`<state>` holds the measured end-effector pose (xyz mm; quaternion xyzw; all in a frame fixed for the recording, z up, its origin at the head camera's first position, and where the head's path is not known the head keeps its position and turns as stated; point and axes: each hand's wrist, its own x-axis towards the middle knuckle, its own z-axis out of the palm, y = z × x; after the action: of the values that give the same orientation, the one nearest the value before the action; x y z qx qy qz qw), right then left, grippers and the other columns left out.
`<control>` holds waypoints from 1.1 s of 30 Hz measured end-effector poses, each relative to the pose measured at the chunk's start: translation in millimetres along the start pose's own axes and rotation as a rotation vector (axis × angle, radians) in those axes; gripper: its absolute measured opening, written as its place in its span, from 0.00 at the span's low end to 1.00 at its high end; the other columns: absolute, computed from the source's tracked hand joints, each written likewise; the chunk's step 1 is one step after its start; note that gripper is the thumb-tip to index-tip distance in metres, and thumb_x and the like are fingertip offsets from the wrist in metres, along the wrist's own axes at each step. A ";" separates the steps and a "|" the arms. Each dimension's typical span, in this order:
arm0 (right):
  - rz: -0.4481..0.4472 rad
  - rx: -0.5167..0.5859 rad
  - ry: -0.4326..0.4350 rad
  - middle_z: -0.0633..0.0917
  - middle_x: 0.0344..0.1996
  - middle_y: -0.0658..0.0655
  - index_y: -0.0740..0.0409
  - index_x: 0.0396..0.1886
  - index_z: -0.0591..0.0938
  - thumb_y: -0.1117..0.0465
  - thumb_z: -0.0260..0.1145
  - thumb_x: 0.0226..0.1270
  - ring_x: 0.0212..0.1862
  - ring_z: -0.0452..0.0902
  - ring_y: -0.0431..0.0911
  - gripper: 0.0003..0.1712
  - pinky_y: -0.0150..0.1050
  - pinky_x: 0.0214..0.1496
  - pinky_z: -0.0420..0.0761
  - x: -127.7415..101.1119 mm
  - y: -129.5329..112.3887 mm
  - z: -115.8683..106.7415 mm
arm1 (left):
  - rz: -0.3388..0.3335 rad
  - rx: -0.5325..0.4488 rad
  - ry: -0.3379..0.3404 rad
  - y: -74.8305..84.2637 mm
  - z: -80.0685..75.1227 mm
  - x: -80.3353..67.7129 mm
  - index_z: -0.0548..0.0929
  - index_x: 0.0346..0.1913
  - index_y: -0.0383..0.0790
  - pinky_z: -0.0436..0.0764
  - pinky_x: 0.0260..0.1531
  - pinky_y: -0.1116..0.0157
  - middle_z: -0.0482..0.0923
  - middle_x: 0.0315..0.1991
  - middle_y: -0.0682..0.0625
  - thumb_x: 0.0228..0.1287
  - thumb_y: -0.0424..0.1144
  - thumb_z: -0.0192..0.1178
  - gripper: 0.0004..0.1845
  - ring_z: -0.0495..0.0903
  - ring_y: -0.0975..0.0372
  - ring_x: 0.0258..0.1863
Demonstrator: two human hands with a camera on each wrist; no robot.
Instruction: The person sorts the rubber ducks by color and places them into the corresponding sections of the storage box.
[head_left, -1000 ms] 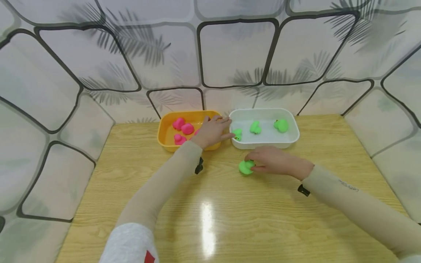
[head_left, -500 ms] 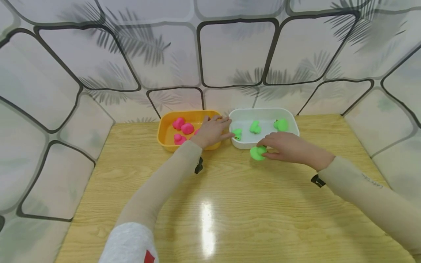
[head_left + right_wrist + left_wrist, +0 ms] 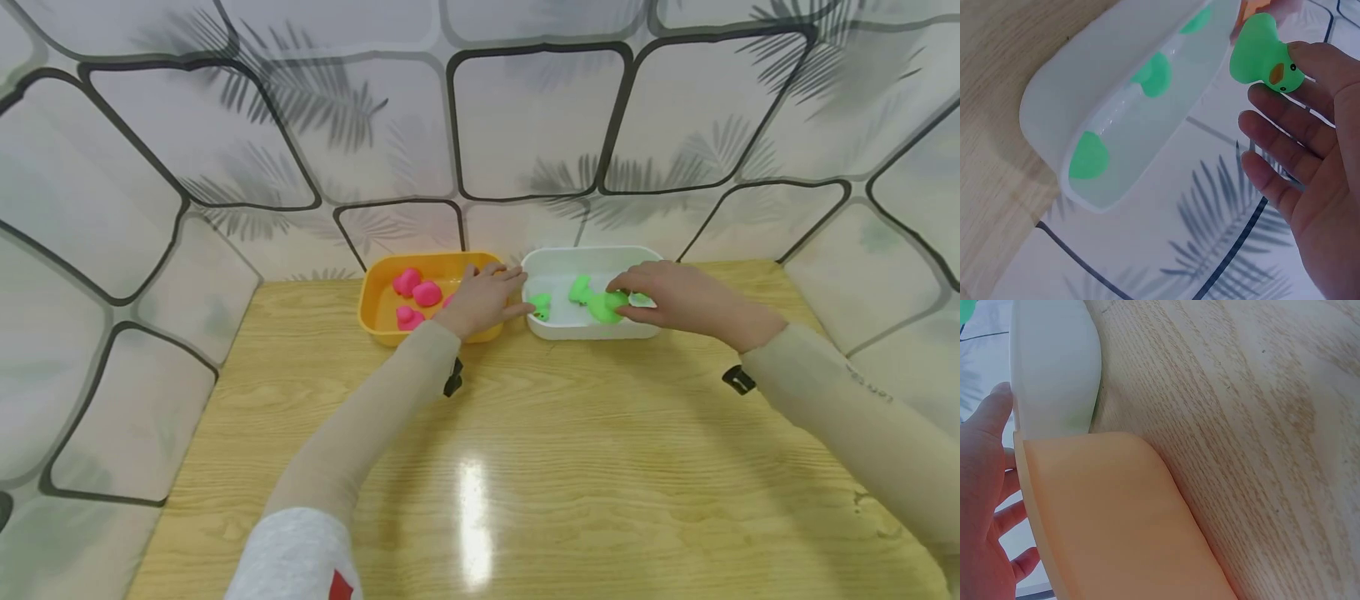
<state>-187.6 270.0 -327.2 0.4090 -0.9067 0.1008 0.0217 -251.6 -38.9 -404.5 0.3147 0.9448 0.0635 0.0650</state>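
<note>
In the head view my right hand (image 3: 667,298) pinches a green rubber duck (image 3: 604,307) between thumb and fingertips, over the white tub (image 3: 551,265). The right wrist view shows the duck's orange beak and dark eyes, with the other fingers spread below it. Three more green ducks lie in the tub: one at the left end (image 3: 540,306), one in the middle, one partly behind my right hand. My left hand (image 3: 483,302) spreads its fingers across the right end of the orange tub (image 3: 435,264), thumb tip at the white tub's rim (image 3: 1014,412).
Several pink ducks (image 3: 427,293) lie in the orange tub, one partly hidden by my left hand. Both tubs stand side by side at the back of the wooden table (image 3: 525,467), close to the patterned backdrop (image 3: 540,125).
My right hand has carried the green duck from the table, up past the white tub's front rim and over its inside. The left hand has stayed in place.
</note>
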 end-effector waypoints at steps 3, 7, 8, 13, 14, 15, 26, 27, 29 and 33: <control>0.040 0.012 -0.026 0.89 0.45 0.57 0.63 0.52 0.86 0.64 0.74 0.67 0.43 0.84 0.52 0.16 0.52 0.47 0.82 3.1 5.3 -2.3 | -0.003 0.002 0.002 -1.0 0.7 -0.1 0.65 0.81 0.46 0.57 0.71 0.40 0.62 0.80 0.52 0.77 0.67 0.50 0.40 0.60 0.51 0.78; 0.080 0.017 -0.052 0.88 0.48 0.58 0.63 0.54 0.86 0.63 0.73 0.69 0.47 0.85 0.54 0.16 0.53 0.50 0.82 7.3 11.7 0.2 | -0.003 0.009 0.006 -1.6 1.6 -0.3 0.65 0.81 0.47 0.58 0.70 0.40 0.62 0.80 0.52 0.77 0.67 0.50 0.40 0.61 0.51 0.77; 0.085 0.017 -0.056 0.88 0.49 0.59 0.63 0.54 0.86 0.63 0.73 0.69 0.47 0.85 0.54 0.16 0.53 0.51 0.82 8.4 13.1 1.6 | -0.003 0.006 0.006 -1.5 1.8 -0.3 0.65 0.81 0.47 0.58 0.70 0.40 0.62 0.80 0.52 0.77 0.66 0.50 0.40 0.61 0.51 0.77; 0.112 0.025 -0.093 0.88 0.51 0.60 0.63 0.56 0.85 0.61 0.72 0.72 0.48 0.85 0.54 0.17 0.54 0.52 0.82 12.8 17.2 8.3 | -0.005 0.000 -0.001 0.3 2.1 -1.0 0.65 0.81 0.46 0.57 0.71 0.40 0.62 0.80 0.52 0.77 0.65 0.51 0.39 0.61 0.51 0.77; 0.120 0.028 -0.102 0.87 0.52 0.60 0.63 0.57 0.85 0.61 0.71 0.72 0.48 0.85 0.54 0.17 0.54 0.52 0.82 13.0 17.6 9.2 | -0.006 -0.003 -0.002 0.8 1.6 -1.2 0.65 0.81 0.46 0.56 0.72 0.40 0.62 0.80 0.52 0.77 0.65 0.52 0.39 0.61 0.51 0.77; 0.127 0.034 -0.111 0.87 0.52 0.61 0.63 0.57 0.85 0.60 0.71 0.73 0.48 0.85 0.55 0.17 0.54 0.52 0.82 13.0 17.7 9.6 | -0.006 -0.003 -0.002 1.3 1.3 -1.4 0.65 0.81 0.46 0.56 0.72 0.40 0.62 0.80 0.52 0.77 0.65 0.52 0.39 0.61 0.51 0.77; 0.130 0.057 -0.102 0.88 0.51 0.60 0.62 0.55 0.86 0.59 0.68 0.75 0.47 0.86 0.54 0.15 0.55 0.50 0.83 2.9 25.6 16.0 | -0.022 0.027 -0.002 1.1 -2.3 -3.7 0.63 0.81 0.47 0.56 0.73 0.41 0.61 0.81 0.52 0.77 0.67 0.49 0.40 0.60 0.51 0.78; 0.128 0.058 -0.098 0.88 0.50 0.60 0.63 0.54 0.86 0.59 0.69 0.75 0.46 0.86 0.54 0.15 0.55 0.49 0.83 1.5 26.3 17.4 | -0.022 0.031 -0.003 0.8 -2.0 -3.7 0.63 0.82 0.47 0.56 0.73 0.41 0.61 0.81 0.52 0.77 0.67 0.49 0.40 0.60 0.51 0.78; 0.129 0.054 -0.093 0.88 0.48 0.59 0.63 0.53 0.86 0.59 0.69 0.75 0.45 0.86 0.54 0.14 0.54 0.48 0.83 -1.5 27.1 20.9 | -0.021 0.037 -0.002 0.4 -1.7 -4.2 0.63 0.82 0.47 0.56 0.73 0.41 0.61 0.81 0.52 0.77 0.67 0.48 0.40 0.60 0.51 0.78; 0.164 0.066 -0.083 0.88 0.45 0.58 0.64 0.53 0.86 0.60 0.69 0.74 0.47 0.85 0.55 0.14 0.54 0.50 0.82 -8.6 27.1 28.7 | -0.018 0.031 0.003 0.2 -0.3 -4.2 0.63 0.82 0.48 0.56 0.73 0.40 0.61 0.81 0.52 0.77 0.66 0.49 0.39 0.60 0.51 0.78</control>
<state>-200.9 288.0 -360.9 0.3378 -0.9334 0.1148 -0.0378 -248.2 -41.3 -403.7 0.3073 0.9485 0.0486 0.0592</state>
